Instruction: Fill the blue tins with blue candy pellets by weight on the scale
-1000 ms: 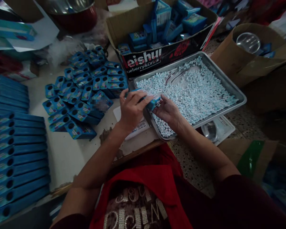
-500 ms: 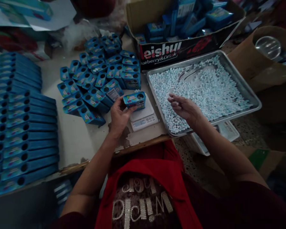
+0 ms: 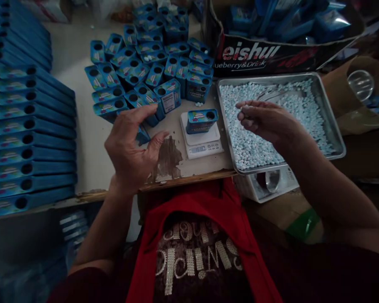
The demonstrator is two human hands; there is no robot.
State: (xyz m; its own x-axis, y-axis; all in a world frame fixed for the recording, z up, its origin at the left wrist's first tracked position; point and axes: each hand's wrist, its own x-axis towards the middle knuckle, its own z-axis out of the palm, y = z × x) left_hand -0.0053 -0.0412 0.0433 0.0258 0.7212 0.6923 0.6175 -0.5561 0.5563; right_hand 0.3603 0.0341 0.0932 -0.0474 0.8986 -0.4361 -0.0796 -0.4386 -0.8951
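Note:
My left hand [image 3: 132, 147] is empty, its thumb and fingers spread in a curve left of the digital scale [image 3: 205, 148]. On the scale's white plate stands a small blue box [image 3: 201, 122] with a round dark hole in its top. My right hand [image 3: 268, 120] hovers over the left part of a metal tray [image 3: 338, 126], fingers pinched together. Something pale, apparently a candy, shows at its fingertips. Small pale blue and white candies [image 3: 255, 145] cover much of the tray. Behind my left hand, several similar blue boxes [image 3: 135, 69] stand clustered, holes up.
Rows of blue boxes [image 3: 34, 143] are stacked along the table's left side. An open carton [image 3: 249, 59] holding blue packets stands behind the tray. At the right is a brown paper bag [image 3: 341, 101] with a clear round container [image 3: 360, 85]. A few candies [image 3: 198, 104] lie behind the scale.
My left hand has let go of the blue box on the scale and drawn back left, opening. My right hand stays over the tray. The whole view has shifted.

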